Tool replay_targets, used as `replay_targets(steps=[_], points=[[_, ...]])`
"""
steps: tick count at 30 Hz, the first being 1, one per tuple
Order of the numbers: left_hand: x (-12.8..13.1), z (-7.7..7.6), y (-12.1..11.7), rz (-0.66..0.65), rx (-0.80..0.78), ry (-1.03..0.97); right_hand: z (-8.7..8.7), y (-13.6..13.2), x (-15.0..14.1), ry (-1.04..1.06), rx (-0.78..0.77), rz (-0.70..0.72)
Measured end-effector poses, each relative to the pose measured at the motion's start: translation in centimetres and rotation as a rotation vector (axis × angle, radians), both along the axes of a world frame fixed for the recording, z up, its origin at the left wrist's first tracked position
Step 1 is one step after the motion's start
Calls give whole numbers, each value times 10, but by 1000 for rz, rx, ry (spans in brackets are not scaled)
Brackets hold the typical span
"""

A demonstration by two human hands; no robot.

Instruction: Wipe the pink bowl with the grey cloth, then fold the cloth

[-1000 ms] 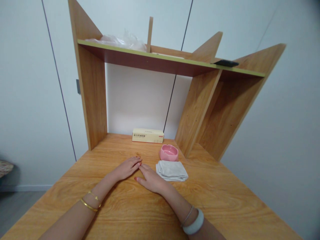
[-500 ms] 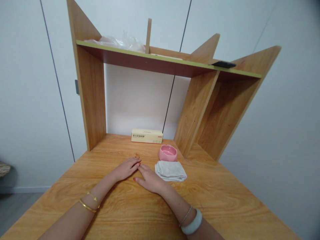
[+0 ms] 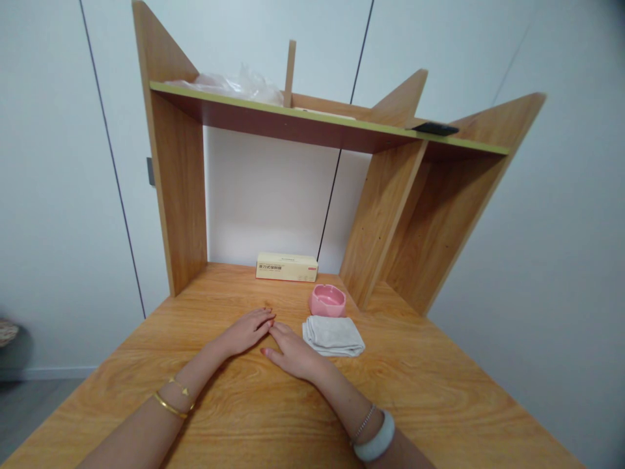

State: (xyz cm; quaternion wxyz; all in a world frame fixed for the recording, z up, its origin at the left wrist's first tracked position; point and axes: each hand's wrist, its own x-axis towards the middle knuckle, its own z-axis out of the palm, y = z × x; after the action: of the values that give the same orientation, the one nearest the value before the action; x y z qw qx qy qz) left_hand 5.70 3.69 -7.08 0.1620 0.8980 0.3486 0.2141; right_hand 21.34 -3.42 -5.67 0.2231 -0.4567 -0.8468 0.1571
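Observation:
My left hand [image 3: 247,331] lies flat on the wooden desk [image 3: 254,410], palm down and holding nothing. Against its fingertips rest the fingers of my right hand [image 3: 294,350], also palm down, with the thumb apart. A folded light grey cloth [image 3: 334,336] is just beyond my right hand and to its right. Right behind the cloth stands a pink ashtray [image 3: 327,300] with notches in its rim. A long cream box [image 3: 286,268] with dark printed characters sits farther back, near the wall.
A wooden hutch rises from the back of the desk, with side panels and an upper shelf [image 3: 293,124]. On that shelf lie a clear plastic bag [image 3: 239,86] and a flat dark object [image 3: 436,128]. An upright divider [image 3: 378,228] stands right of the ashtray.

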Motion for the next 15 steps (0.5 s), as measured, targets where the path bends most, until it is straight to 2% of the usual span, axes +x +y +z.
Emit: replay_targets(steps=[11,13,15], points=[[0,-1,1,-7,11,-28,3,-1,-1,5,-3,-6],[0,0,1,-8,-1,-31,9,2,-1,1,-5,22],[-1,0,1,-23,-12,-20,22,8,3,22,-10,-7]])
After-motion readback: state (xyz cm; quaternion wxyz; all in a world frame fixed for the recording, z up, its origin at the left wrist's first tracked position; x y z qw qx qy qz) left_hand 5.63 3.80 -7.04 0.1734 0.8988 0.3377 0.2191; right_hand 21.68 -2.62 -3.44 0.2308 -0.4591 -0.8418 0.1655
